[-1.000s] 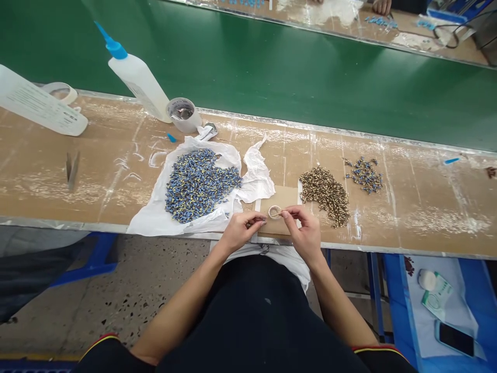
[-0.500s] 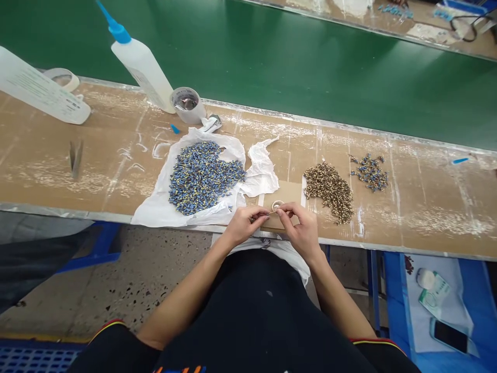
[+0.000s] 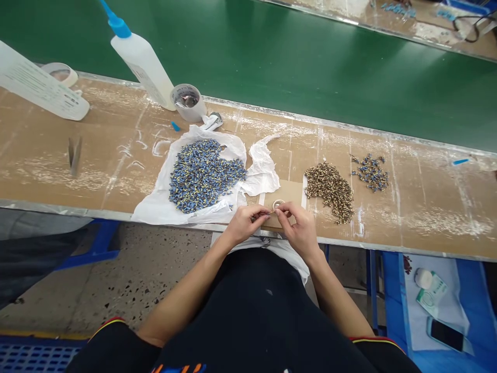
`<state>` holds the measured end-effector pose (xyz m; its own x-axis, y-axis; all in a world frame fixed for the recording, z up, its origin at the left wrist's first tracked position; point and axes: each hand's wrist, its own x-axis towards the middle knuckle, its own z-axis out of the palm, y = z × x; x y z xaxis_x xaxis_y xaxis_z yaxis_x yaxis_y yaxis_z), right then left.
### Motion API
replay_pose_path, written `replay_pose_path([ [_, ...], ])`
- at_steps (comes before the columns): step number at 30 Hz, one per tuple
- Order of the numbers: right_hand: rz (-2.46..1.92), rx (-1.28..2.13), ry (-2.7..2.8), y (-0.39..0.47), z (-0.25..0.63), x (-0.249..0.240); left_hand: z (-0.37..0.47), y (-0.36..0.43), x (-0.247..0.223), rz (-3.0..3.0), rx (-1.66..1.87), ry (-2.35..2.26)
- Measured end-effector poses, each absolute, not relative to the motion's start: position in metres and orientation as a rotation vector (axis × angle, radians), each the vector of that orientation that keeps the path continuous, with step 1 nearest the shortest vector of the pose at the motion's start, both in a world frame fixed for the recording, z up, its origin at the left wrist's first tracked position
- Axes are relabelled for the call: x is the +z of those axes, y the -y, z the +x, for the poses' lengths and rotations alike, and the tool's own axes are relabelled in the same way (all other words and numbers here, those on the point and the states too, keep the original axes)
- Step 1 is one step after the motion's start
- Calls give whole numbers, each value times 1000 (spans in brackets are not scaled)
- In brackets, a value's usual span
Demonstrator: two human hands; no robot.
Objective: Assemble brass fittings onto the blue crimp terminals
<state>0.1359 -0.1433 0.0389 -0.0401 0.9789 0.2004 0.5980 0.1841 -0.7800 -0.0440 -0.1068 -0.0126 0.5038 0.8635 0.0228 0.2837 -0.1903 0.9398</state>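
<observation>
My left hand (image 3: 247,221) and my right hand (image 3: 300,224) meet at the near edge of the table, both closed in a pinch. Between their fingertips runs a thin, stick-like piece (image 3: 273,212), its far end at my right fingers. What my left fingertips hold is too small to make out. Just behind the fingers sits a small round ring-shaped dish (image 3: 278,203) on a cardboard piece (image 3: 288,191). Left of my hands, a heap of small blue-and-yellow parts (image 3: 202,176) lies on white crumpled sheeting (image 3: 155,207). Right of them lies a pile of small brass-coloured parts (image 3: 330,190).
A smaller cluster of blue-and-brass parts (image 3: 370,172) lies farther right. Two white bottles, one blue-tipped (image 3: 143,65), and a tape roll (image 3: 189,103) stand at the back left. Tweezers (image 3: 74,155) lie left. A phone (image 3: 446,334) rests on a blue surface below right.
The view has shifted slightly. My hands stay in nearly the same place, fingertips still pinched together around the thin piece, with only a slight movement of the fingers.
</observation>
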Motion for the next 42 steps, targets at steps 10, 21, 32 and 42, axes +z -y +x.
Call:
replay_pose_path([
  [10,-1486,646,1808,142,135,43,-44,107,-13,1742,717,-955],
  [21,-1433,588,1923,140,132,44,-45,106,-13,1767,713,-954],
  [32,-1478,575,1927,139,130,46,-46,106,-12,1764,711,-957],
  [42,-1523,507,1695,136,148,45,-46,106,-13,1716,721,-976],
])
